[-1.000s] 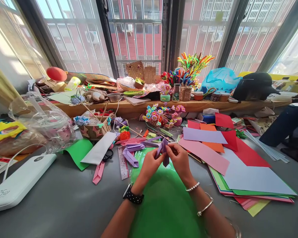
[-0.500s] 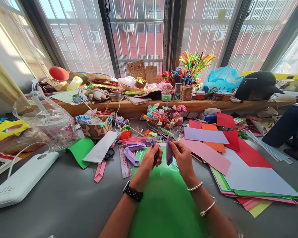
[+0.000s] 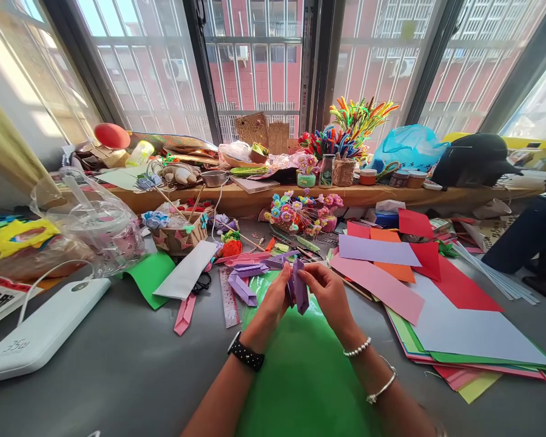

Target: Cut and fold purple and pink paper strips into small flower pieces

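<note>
My left hand and right hand, fingers pinched narrow, hold folded purple paper strips near-upright above the far edge of the glossy green plastic mat, likely so creases don't spring open.

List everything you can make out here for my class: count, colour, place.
Held paper folds: at least two, purple, centre
Loose paper folds: several, purple, left of centre
Paper fold: one, pink, centre left
Ruler: one, pink-white, centre left
Scissors: one, black handles, centre left
Glossy mat: one, green, front centre
Power bank: one, white, front left
Coloured paper: many sheets, mixed, right
Crocheted flowers: many, mixed, back centre
Pipe cleaners: many, mixed, back
Bowl: one, silver, back
Plastic bag: one, blue, back right
Cap: one, black, back right
Table: one, grey, beneath
Small clutter: uncountable, mixed, back
Left hand: one, bare, centre
Right hand: one, bare, centre
</note>
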The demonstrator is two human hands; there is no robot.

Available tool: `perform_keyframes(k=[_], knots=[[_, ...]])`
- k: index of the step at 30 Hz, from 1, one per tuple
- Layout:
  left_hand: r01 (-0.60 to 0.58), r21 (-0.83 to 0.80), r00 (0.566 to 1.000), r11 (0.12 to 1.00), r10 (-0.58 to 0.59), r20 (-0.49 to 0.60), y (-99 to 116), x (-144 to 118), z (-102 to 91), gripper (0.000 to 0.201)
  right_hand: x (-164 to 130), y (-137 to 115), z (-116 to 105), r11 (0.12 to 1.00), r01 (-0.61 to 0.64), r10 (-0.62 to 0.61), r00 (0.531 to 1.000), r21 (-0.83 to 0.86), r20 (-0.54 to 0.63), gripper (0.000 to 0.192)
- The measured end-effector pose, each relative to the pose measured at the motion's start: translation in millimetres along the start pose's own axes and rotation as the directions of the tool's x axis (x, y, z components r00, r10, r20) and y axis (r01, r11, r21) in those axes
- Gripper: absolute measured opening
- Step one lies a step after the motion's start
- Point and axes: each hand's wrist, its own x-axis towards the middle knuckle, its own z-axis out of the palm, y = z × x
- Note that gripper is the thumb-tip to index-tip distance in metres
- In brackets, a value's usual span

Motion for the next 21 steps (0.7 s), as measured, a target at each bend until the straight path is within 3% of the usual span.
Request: perform_keyframes(k=[9,16,21], knots=[[0.007,-0.041,0.999,0.999,-0.006,0.032,-1.1,-2.5,5.0,0.048,-0.4,4.9,1.2,0.985,0.065,-0.071,0.997,-0.162,-0.027,0.02],[0.013,-0.071,0.979,0.997,0.001,0.202,-2.9,-5.0,7.6,0.05,-1.6,5.6,0.2,0.967,0.056,-0.082,0.992,-0.25,-0.094,0.019],[-0.014,-0.064,0.97,0.998,0.029,0.242,-6.0,-5.6,9.9,0.046,-3.2,4.6,0.7,0.943,0.102,-0.144,0.983,-0.316,-0.115,0.018]])
